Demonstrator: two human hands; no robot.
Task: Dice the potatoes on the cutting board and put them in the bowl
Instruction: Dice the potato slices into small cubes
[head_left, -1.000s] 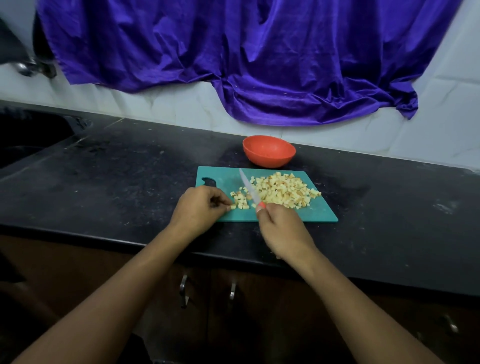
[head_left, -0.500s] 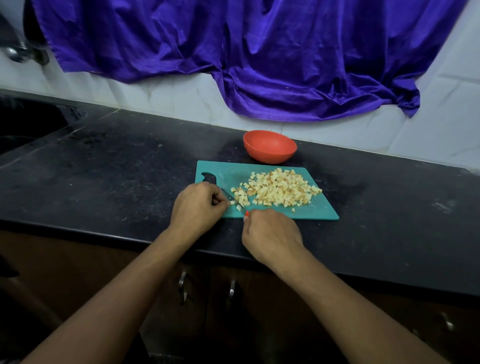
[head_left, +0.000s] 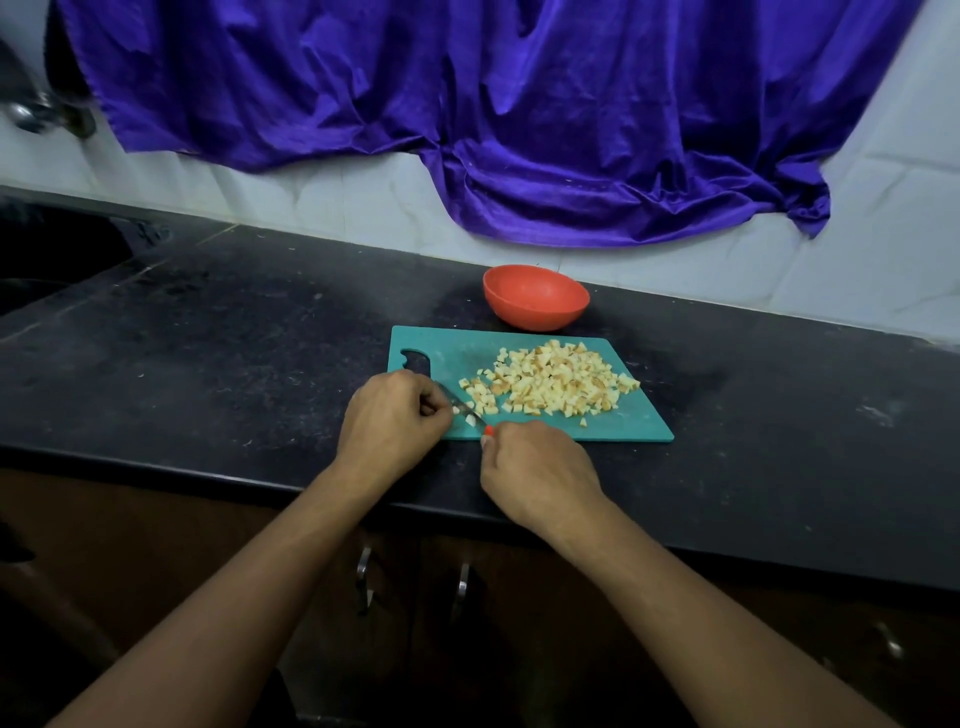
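The teal cutting board (head_left: 448, 354) lies on the dark table (head_left: 208, 338), and every place here is told from it. On its middle and right part sits a loose heap of diced potatoes (head_left: 556, 382), with a few stray cubes trailing toward its near left corner. The orange bowl (head_left: 535, 299) stands on the table just behind the board's far edge, close to it. At the near left corner the left hand (head_left: 397, 415) rests with its fingers curled; its grip is narrow, the fingertips pinching a small potato piece (head_left: 456, 410) right beside the blade. The right hand (head_left: 540, 475) is at the near edge, its grip closed round the handle of the knife (head_left: 461, 408); only an orange tip of the handle shows, and the thin blade slants up and left across the corner toward the left hand's fingers. Behind the board a purple cloth (head_left: 519, 130) hangs down the tiled wall
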